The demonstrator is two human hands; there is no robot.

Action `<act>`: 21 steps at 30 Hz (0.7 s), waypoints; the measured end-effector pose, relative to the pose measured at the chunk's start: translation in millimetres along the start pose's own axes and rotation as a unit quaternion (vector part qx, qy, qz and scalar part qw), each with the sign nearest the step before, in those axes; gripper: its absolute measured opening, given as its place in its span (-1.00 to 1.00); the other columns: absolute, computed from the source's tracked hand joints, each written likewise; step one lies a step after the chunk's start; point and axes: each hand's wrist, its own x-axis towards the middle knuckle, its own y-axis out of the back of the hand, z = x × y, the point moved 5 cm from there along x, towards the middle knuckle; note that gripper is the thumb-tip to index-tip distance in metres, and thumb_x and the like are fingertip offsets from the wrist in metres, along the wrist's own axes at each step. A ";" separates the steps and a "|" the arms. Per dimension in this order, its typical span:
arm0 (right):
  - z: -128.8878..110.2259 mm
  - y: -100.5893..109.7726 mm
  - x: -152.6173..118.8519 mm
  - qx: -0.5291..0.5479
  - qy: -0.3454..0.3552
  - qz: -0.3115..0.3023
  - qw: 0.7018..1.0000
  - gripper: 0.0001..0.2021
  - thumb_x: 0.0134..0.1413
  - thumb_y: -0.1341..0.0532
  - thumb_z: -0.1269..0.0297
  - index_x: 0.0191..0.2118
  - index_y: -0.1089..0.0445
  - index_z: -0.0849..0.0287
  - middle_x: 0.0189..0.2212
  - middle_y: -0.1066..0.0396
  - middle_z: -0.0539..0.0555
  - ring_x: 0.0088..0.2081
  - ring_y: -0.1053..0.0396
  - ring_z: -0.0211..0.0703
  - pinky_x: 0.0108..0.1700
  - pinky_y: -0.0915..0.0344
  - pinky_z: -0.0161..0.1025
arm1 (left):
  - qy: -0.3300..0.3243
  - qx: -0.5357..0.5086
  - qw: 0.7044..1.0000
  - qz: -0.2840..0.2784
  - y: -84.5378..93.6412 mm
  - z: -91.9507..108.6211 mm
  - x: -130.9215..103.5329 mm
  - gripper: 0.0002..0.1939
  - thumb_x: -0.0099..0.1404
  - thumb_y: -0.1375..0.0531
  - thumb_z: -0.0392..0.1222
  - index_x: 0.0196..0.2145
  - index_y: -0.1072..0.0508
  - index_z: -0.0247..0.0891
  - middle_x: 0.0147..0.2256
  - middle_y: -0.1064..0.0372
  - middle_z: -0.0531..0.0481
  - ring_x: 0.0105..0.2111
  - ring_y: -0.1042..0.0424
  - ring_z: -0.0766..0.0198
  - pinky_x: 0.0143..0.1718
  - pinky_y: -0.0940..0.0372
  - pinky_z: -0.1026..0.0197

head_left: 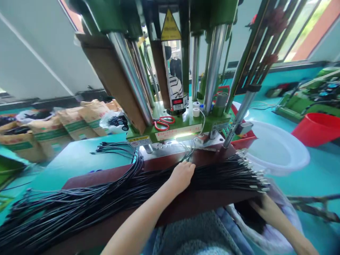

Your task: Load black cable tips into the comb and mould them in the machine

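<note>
1. We keep our left hand (185,173) between 5 and 6 o'clock from the middle of the view, fingers curled together on thin strands (189,151) that run forward onto a shiny metal plate (166,151).
2. Our right hand (261,209) sits at 4 o'clock, below the tabletop (212,199) edge, beside a dark mass (251,216) in a pale, crumpled-lined container (288,221); it is blurred, so we cannot tell whether it grips anything.
3. Across the brown-red tabletop we see the long black cables (220,177), slim and smooth, fanning loosely towards 8 o'clock and ending in pale tips between 3 and 4. They lie between us and the press (167,132).
4. The green-painted press blocks much of the view towards 12 o'clock, with polished round columns (216,56) and a yellow warning triangle (170,26).
5. A tall brown cardboard sheet (106,71) leans at 10 o'clock, hiding what stands behind.
6. On the press base, near the middle, we find red-handled scissors (162,122) and, just past them, a box with a red digital display (177,101).
7. At 3 o'clock stand a broad, round white tub (275,145) and, farther out, a glossy red bucket (318,129).
8. At 9 o'clock slump creased paper sacks (66,124) with green bands, beside a clear plastic bag (113,119).
</note>
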 end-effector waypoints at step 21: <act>-186.0 43.8 -35.7 0.216 0.129 -0.285 0.925 -0.60 0.08 -0.09 0.16 0.06 -0.27 0.04 -0.07 -0.33 0.08 -0.04 -0.27 -0.08 0.04 -0.15 -0.13 | -0.031 0.090 0.971 0.218 34.3 -7.7 -6.1 -0.85 0.25 0.00 -0.33 -0.28 -0.34 -0.31 -0.32 -0.24 -0.07 -0.31 -0.22 0.22 -0.27 -0.24 0.16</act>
